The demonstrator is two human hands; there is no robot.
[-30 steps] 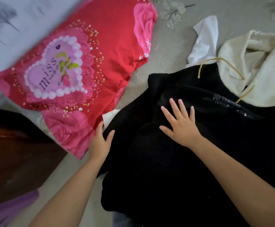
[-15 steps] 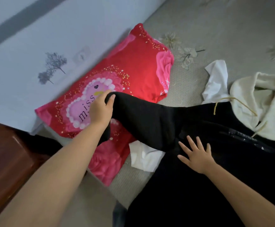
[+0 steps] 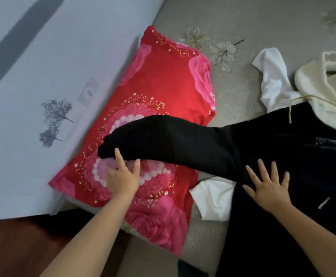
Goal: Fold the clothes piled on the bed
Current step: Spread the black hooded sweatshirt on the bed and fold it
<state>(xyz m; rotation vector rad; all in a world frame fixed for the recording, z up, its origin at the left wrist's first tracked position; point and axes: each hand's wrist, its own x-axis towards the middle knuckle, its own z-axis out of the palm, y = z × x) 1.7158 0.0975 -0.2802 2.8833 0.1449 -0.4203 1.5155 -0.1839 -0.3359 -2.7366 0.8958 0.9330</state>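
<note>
Black sleeve (image 3: 169, 140) stretched sideways over pillow (image 3: 159, 86); cuff touched by left hand (image 3: 123, 176), fingers spread; right hand (image 3: 269, 188) pressed flat on black top (image 3: 283, 226)

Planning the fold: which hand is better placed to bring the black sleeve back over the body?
Left. The left hand already lies at the sleeve cuff on the pillow, fingers open. The right hand presses flat on the garment body, likely best kept there as anchor.

no readable text, pillow (image 3: 163, 92) lettering covered
</note>
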